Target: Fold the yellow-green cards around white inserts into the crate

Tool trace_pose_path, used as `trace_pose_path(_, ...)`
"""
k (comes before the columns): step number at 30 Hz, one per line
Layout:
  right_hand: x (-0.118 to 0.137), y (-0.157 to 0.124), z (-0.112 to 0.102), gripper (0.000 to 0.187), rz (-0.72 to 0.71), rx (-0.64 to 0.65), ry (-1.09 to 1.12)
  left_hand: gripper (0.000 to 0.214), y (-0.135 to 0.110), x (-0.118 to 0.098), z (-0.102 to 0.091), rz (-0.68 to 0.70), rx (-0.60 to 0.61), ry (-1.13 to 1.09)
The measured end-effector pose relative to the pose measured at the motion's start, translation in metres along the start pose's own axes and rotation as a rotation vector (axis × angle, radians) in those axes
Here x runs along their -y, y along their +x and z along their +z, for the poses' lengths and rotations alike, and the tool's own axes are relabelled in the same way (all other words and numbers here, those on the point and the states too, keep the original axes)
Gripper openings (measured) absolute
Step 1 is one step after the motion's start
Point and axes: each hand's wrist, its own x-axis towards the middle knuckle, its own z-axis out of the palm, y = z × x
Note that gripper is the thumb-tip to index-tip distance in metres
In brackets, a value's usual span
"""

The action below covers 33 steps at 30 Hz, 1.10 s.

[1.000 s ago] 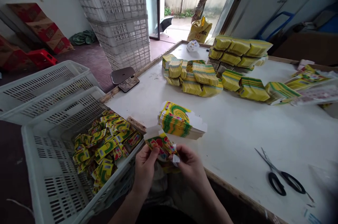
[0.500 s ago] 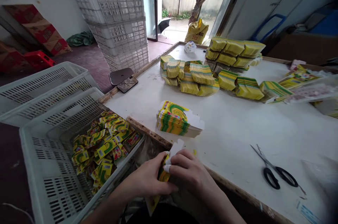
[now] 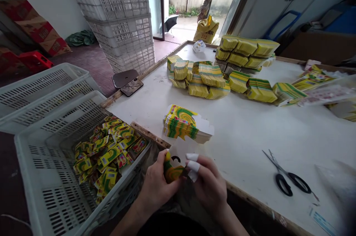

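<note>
My left hand (image 3: pixel 157 178) is wrapped round a small yellow-and-green carton (image 3: pixel 174 173), its white flaps standing up at the top and a dark curved mark on the white inner face. Close against the carton's right side is my right hand (image 3: pixel 210 182), fingers bent in a pinch, with white coverings on the fingertips. Whatever lies between those fingertips is hidden. Just beyond my hands, a stack of flat yellow-green cartons (image 3: pixel 182 123) lies on the white table (image 3: pixel 236 128).
At the left, a white plastic crate (image 3: pixel 58 188) holds many small yellow cartons (image 3: pixel 111 150). Black-handled scissors (image 3: pixel 287 178) lie on the right. Farther back are bundles of cartons (image 3: pixel 210 76), a phone (image 3: pixel 132 87) and tall stacked crates (image 3: pixel 119 17). A wooden edge (image 3: pixel 150 135) borders the table.
The carton has turned so its open white flaps and inner face show. My right fingers have drawn back to the right from its top. The view has shifted slightly.
</note>
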Motion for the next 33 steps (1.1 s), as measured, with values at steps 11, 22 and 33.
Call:
trace_pose_path(11,-0.008,0.006,0.013,0.04,0.751,-0.196,0.526,0.053,-0.002,0.014,0.016,0.208,-0.074,0.087)
trace_pose_path(22,-0.006,0.011,0.002,0.014,0.782,0.09,0.587,0.032,0.005,0.019,0.017,0.531,-0.404,0.596)
trace_pose_path(33,-0.014,0.003,0.005,0.011,1.153,0.091,0.932,0.036,0.004,0.016,0.014,0.597,-0.413,0.629)
